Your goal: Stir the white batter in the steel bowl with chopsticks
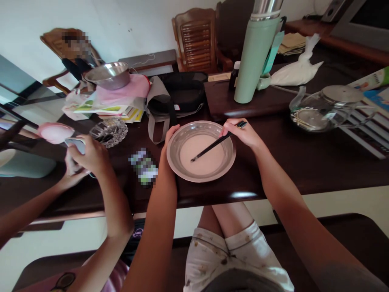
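A round metal bowl (201, 177) stands on the dark table in front of me, with a smooth pale off-white substance (202, 162) in it. My left hand (170, 137) holds the bowl's left side; most of its fingers are hidden behind the rim. With my right hand (243, 132) I grip black chopsticks (212, 147) at the bowl's right edge. They slant down to the left, and their tips are over or touching the pale contents; which one, I cannot tell. Some of the substance seems to cling to the tips.
To my left, another person's hands (88, 152) hold a phone-like object near a pink round item (55, 132). A blurred phone (144, 167), a glass ashtray (114, 132) and a black bag (182, 95) lie around. Behind stand a green thermos (253, 61) and a glass teapot (331, 107).
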The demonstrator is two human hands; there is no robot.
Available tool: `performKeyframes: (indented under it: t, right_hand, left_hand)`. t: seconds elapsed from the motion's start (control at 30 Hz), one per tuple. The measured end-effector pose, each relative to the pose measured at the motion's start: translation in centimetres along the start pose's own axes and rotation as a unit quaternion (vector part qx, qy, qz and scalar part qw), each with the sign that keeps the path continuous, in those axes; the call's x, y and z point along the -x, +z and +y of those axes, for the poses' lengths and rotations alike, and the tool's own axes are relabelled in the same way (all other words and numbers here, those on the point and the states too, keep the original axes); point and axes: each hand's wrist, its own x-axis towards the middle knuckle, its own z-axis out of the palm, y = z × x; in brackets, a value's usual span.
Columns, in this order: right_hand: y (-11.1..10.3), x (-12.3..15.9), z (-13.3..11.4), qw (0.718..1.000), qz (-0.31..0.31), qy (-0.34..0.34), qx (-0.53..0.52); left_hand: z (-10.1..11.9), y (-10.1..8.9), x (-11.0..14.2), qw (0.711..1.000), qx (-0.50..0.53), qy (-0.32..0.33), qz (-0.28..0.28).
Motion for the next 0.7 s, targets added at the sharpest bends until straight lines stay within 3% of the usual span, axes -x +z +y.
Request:
performKeyframes:
  t: [0.07, 0.13, 0.23, 0.47, 0.63, 0.7]
  right_hand:
    - [0.0, -0.1, 0.1, 1.0, 0.013, -0.003, 0.008]
    - [-0.4, -0.2, 0.3, 0.998, 0.062, -0.012, 0.009]
    - [-0.9, -0.2, 0.8, 0.994, 0.105, -0.02, -0.015]
    - [0.2, -0.1, 0.4, 1.0, 0.014, 0.006, -0.001]
    - [-0.8, -0.2, 0.8, 0.994, 0.109, -0.018, -0.012]
    - [-1.1, -0.1, 0.9, 0.994, 0.105, -0.014, -0.037]
  left_hand:
    - [0.7, 1.1, 0.3, 0.996, 0.028, 0.071, 0.051]
    - [1.2, 2.0, 0.6, 0.993, 0.021, 0.095, 0.063]
    - [1.5, 2.5, 0.8, 0.993, -0.009, 0.098, 0.066]
    - [1.4, 2.1, 0.6, 0.994, 0.028, 0.088, 0.061]
    - [1.5, 2.4, 0.7, 0.993, 0.051, 0.078, 0.077]
    - [1.1, 1.8, 0.5, 0.99, 0.074, 0.059, 0.108]
